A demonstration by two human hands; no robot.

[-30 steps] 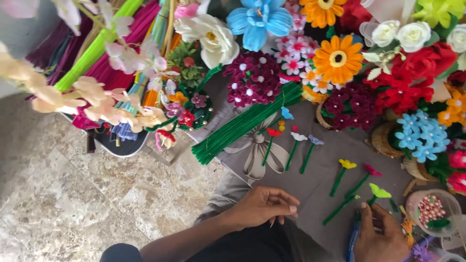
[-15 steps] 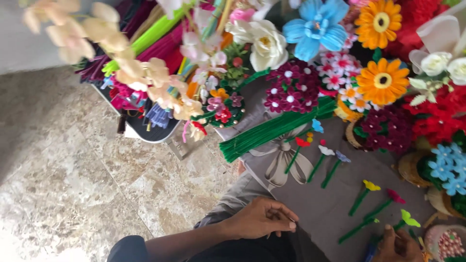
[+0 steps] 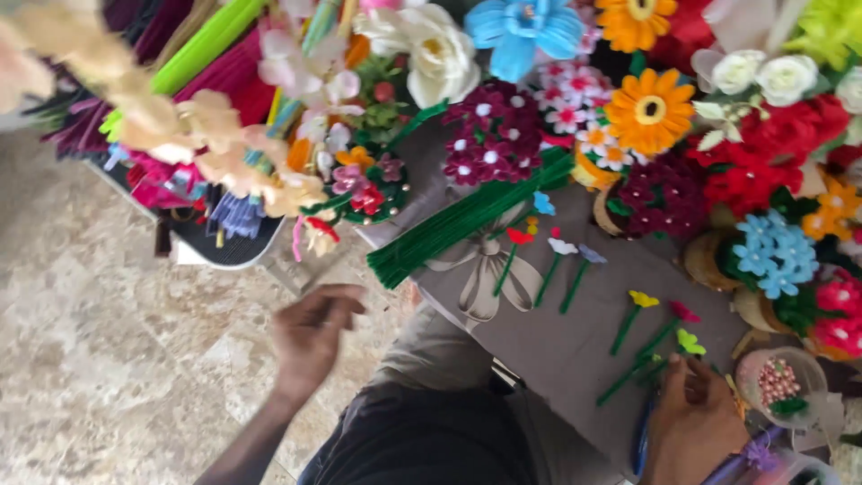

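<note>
low in the left-centre of the frame, my left hand [image 3: 310,337] hangs blurred in the air over the pale marbled stone floor [image 3: 99,359], fingers loosely curled and apart, holding nothing i can make out. nearest to it, up and to the right, lies the bundle of dark green fuzzy wire stems [image 3: 467,224], slanting across the corner of the grey cloth-covered board [image 3: 575,346]. at the lower right edge my right hand [image 3: 691,422] rests on that board, fingers bunched at the foot of a small green-stemmed wire flower with a lime bloom [image 3: 690,342]; whether they pinch its stem i cannot tell. just right of it sits a small round bowl of pink beads [image 3: 779,382].
</note>
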